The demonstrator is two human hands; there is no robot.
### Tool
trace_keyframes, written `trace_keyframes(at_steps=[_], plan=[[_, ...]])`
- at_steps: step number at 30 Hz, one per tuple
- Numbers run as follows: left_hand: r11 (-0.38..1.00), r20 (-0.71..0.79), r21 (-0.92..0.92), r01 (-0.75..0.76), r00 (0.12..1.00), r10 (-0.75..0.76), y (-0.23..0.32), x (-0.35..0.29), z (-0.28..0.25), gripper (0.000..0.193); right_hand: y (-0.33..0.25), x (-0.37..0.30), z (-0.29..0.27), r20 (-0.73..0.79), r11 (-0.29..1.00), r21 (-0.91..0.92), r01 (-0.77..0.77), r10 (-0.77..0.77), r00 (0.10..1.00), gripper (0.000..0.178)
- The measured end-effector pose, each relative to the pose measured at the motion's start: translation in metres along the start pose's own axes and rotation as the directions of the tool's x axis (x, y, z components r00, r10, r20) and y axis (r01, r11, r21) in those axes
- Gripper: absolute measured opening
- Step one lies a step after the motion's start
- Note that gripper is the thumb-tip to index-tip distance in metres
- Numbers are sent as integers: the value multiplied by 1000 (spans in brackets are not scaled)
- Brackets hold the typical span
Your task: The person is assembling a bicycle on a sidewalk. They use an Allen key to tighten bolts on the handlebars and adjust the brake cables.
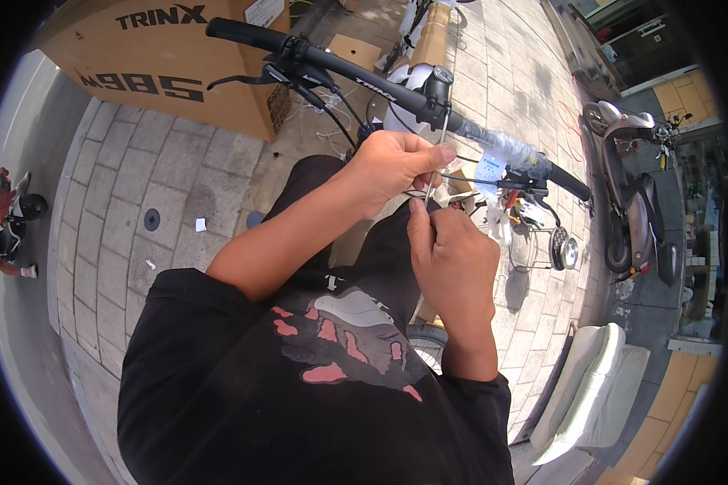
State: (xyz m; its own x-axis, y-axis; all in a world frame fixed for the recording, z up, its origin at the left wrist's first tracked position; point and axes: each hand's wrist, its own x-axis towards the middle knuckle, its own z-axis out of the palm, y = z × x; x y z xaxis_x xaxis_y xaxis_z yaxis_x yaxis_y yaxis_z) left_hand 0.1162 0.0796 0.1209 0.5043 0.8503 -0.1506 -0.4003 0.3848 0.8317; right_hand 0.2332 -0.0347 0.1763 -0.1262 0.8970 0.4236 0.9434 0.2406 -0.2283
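A black bicycle handlebar (360, 77) crosses in front of me, clamped in a black stem (438, 93). Between my hands runs a thin silver metal rod (446, 128), which looks like a hex key. Its upper end reaches the stem; whether it sits in a bolt I cannot tell. Thumb and fingers of my left hand (388, 166) pinch the rod just below the stem. My right hand (453, 250) is closed around its lower end, thumb on top. Clear wrap (510, 149) and a white-and-blue tag (489, 171) are on the bar's right side.
A large brown carton (178, 69) stands at the left beyond the handlebar. Cables (344, 109) hang below the brake lever (243, 81). To the right are a parked scooter (631, 186) and a pale cushioned seat (586, 392). Loose parts (526, 212) lie on the paving.
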Motion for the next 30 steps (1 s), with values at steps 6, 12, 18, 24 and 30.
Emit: trace_keyframes(at_steps=[6,12,18,24,30], plan=[[1000,7,8,9,1000,-9,1,0,-3,35,7,-1,26,166,776,549,-310,262,951,40],[963,271,-232,135,960,-70,-8,-2,-5,30,7,-7,53,385,-737,648,-191,101,917,47],[965,236,-246,93,971,-33,-11,-5,-11,28,25,-2,13,372,539,708,-456,264,890,40],[971,200,-230,69,980,-22,-7,-6,-7,28,7,24,-13,-7,992,96,85,-85,996,28],[977,174,-209,41,985,-5,-6,-4,-6,27,15,0,25,263,260,903,-343,297,918,44]])
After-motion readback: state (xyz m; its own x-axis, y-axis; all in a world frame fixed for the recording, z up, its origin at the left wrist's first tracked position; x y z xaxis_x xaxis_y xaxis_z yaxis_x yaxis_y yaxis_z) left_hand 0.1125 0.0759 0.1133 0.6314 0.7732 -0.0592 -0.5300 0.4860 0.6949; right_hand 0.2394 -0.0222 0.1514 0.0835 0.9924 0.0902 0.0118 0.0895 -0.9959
